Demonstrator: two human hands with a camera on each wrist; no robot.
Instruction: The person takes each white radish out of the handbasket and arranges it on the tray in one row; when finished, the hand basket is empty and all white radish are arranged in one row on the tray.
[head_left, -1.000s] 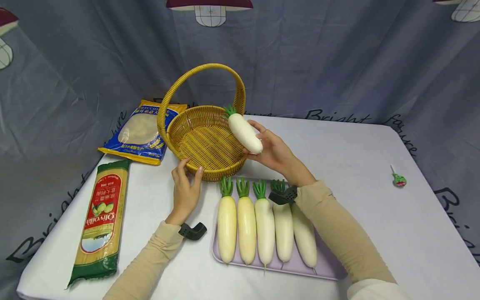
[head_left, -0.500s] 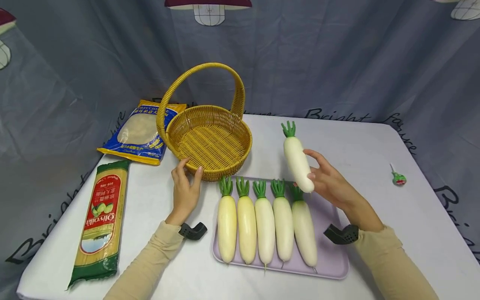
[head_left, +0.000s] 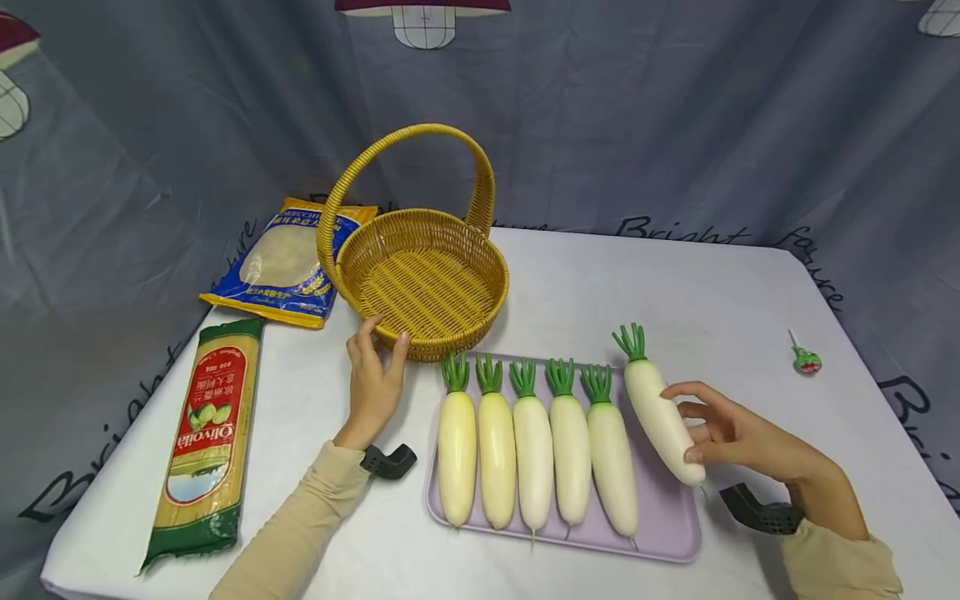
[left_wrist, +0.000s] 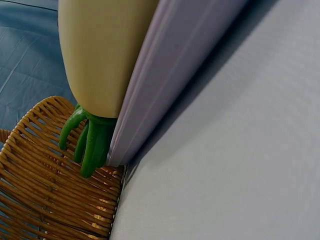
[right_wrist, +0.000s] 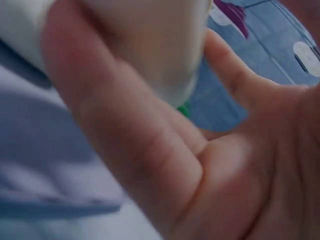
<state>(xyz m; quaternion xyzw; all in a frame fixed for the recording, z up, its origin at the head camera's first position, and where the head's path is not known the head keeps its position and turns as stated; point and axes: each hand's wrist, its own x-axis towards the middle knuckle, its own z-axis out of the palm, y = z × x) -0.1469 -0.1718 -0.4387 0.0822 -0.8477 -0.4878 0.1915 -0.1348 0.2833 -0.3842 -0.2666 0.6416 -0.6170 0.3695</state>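
Note:
My right hand point(head_left: 738, 429) pinches a white radish point(head_left: 660, 412) with green leaf stubs, tilted over the right end of the lilac tray point(head_left: 667, 537). In the right wrist view, fingers and thumb lie around the blurred lower end of the radish point(right_wrist: 155, 45). My left hand point(head_left: 372, 387) touches the near rim of a yellow wicker basket point(head_left: 450, 343), with index fingertip and thumb against it. The basket's inside is bare. In the left wrist view a radish point(left_wrist: 100, 55) lies by the tray wall point(left_wrist: 165, 70), with the basket point(left_wrist: 55, 175) beyond; the hand itself is out of that view.
Several more radishes point(head_left: 534, 458) lie side by side on the tray, leaves toward the basket. A spaghetti packet point(head_left: 206, 442) and a blue pasta bag point(head_left: 288, 262) lie at the left. A green lollipop point(head_left: 807, 361) rests far right on the white table point(head_left: 712, 308).
My right hand has carried the radish from above the basket's right rim, rightward and toward me, to the tray's right end. The left hand has stayed at the basket rim.

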